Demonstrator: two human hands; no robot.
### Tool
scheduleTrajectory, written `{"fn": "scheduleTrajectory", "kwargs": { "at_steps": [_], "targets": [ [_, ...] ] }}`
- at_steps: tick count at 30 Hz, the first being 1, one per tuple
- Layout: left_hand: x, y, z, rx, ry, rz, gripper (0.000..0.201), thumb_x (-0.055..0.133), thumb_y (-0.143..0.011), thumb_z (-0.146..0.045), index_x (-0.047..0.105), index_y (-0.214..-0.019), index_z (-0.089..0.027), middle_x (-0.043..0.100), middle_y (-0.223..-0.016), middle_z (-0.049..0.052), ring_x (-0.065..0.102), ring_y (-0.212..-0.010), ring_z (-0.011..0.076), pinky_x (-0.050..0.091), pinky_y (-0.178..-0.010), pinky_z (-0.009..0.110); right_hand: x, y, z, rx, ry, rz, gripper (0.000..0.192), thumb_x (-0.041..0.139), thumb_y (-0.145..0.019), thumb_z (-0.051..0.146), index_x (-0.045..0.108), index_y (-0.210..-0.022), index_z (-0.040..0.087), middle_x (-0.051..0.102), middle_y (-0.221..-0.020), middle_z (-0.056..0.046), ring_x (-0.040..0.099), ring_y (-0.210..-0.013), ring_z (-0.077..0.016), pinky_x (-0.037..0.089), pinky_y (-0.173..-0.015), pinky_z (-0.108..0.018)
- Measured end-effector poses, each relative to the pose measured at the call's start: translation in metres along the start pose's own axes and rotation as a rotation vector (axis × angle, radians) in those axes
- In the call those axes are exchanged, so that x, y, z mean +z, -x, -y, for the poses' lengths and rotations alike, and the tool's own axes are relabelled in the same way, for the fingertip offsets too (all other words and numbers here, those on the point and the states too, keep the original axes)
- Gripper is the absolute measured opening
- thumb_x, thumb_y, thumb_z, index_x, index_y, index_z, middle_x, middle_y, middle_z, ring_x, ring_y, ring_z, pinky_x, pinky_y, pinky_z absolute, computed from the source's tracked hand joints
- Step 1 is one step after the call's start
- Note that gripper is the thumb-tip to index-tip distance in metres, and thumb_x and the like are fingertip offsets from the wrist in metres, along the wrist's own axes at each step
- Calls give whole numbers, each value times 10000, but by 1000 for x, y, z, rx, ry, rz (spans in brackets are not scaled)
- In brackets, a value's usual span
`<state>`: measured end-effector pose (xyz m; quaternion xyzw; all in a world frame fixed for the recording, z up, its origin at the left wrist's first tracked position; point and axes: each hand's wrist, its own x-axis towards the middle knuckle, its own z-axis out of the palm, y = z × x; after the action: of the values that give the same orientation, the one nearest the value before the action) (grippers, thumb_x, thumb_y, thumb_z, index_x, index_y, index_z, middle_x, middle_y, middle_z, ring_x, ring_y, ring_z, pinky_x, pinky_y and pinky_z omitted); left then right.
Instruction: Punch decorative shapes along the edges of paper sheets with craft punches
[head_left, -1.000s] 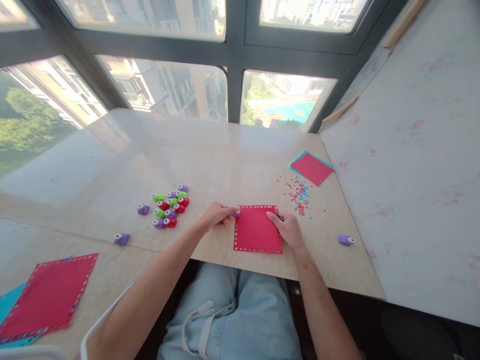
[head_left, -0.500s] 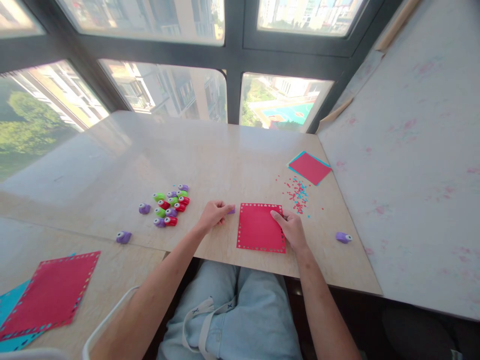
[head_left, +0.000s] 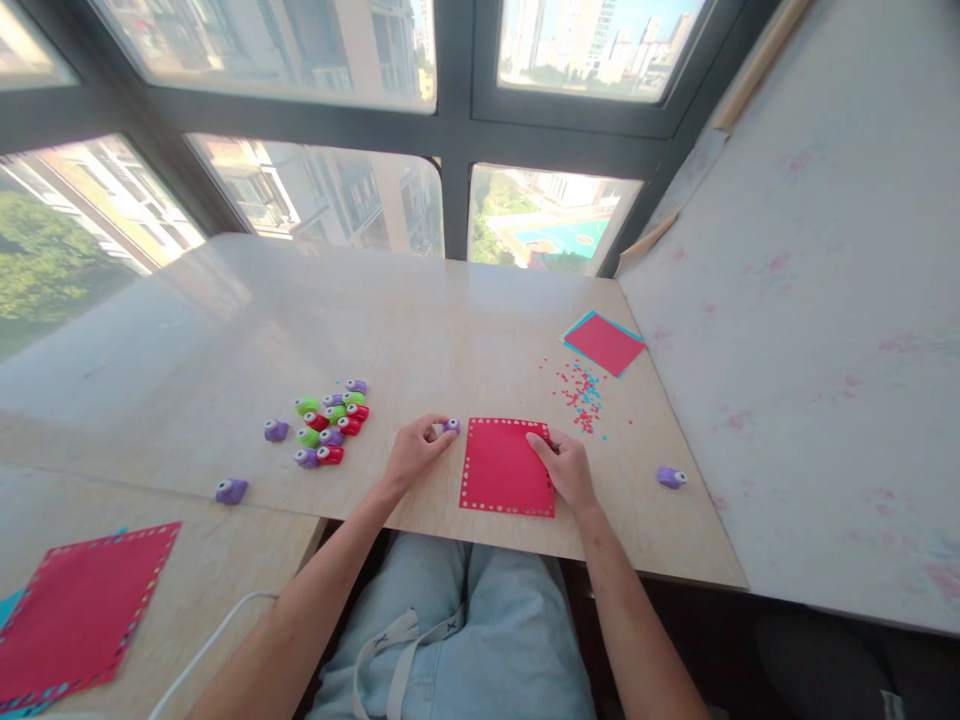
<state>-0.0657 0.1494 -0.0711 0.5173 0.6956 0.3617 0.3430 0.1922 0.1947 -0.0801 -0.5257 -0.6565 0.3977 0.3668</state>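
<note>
A purple craft punch (head_left: pixel 451 426) is pinched between the thumb and fingers of my left hand (head_left: pixel 416 452), just left of a square red paper sheet (head_left: pixel 507 468). Small punched holes run along the sheet's edges. My right hand (head_left: pixel 568 466) grips the sheet at its right edge, thumb on top and fingers partly hidden beneath. The punch and the sheet are apart, with a narrow gap between them.
Several purple, green and red punches (head_left: pixel 330 430) cluster at left. Single purple punches (head_left: pixel 232 490) lie apart from them, one (head_left: pixel 672 478) at far right. Confetti (head_left: pixel 585 395) lies near stacked paper (head_left: pixel 606 343). Punched red paper (head_left: pixel 90 610) covers blue sheets at lower left.
My left hand has turned the purple punch so its round white top now shows. The right hand still holds the red sheet. The whole view has shifted slightly.
</note>
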Motion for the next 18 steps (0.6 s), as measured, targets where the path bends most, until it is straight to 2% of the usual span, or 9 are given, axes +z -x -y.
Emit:
{"fn": "scheduleTrajectory", "kwargs": {
  "at_steps": [3, 5, 8, 11, 14, 18],
  "targets": [
    [2, 4, 2, 27, 57, -127, 376, 633, -758, -495, 665, -917, -156, 417, -468, -83, 406, -413, 92, 287, -434, 201, 2, 1, -2, -17, 0, -23, 412, 558, -865, 535, 520, -644, 189, 475, -587, 26, 428, -572, -137, 328, -524, -241],
    [1, 6, 2, -2, 145, -208, 369, 665, -732, -487, 652, -891, -155, 415, -449, -89, 400, -392, 87, 275, -411, 196, 3, 1, -3, -22, -2, -26, 408, 559, -865, 534, 529, -650, 189, 485, -593, 24, 436, -577, -141, 332, -524, -242],
    [-6, 7, -1, -133, 427, -274, 371, 702, -701, -486, 609, -858, -163, 428, -439, -94, 401, -358, 86, 248, -359, 190, 4, 1, -4, -36, 7, -39, 413, 568, -862, 531, 513, -631, 193, 468, -584, 30, 422, -568, -135, 329, -519, -240],
    [-15, 7, -5, -195, 742, -335, 344, 719, -684, -452, 511, -703, -179, 404, -446, -99, 378, -353, 63, 224, -337, 172, 5, 1, -5, -40, 5, -43, 412, 566, -865, 529, 500, -627, 198, 455, -575, 35, 417, -561, -134, 323, -507, -237],
    [-18, 11, -15, -172, 859, -332, 346, 740, -670, -414, 492, -667, -173, 407, -455, -96, 372, -369, 47, 224, -345, 156, 6, 1, -5, -49, 9, -40, 398, 560, -872, 514, 512, -638, 196, 465, -582, 32, 424, -567, -135, 327, -513, -237],
    [-2, 19, -50, -128, 790, -203, 329, 737, -678, -424, 608, -811, -153, 473, -473, -77, 376, -384, 48, 231, -361, 152, 6, -1, -4, -74, 28, -62, 386, 562, -872, 486, 521, -628, 190, 475, -585, 30, 422, -568, -132, 329, -530, -241]
  ]
}}
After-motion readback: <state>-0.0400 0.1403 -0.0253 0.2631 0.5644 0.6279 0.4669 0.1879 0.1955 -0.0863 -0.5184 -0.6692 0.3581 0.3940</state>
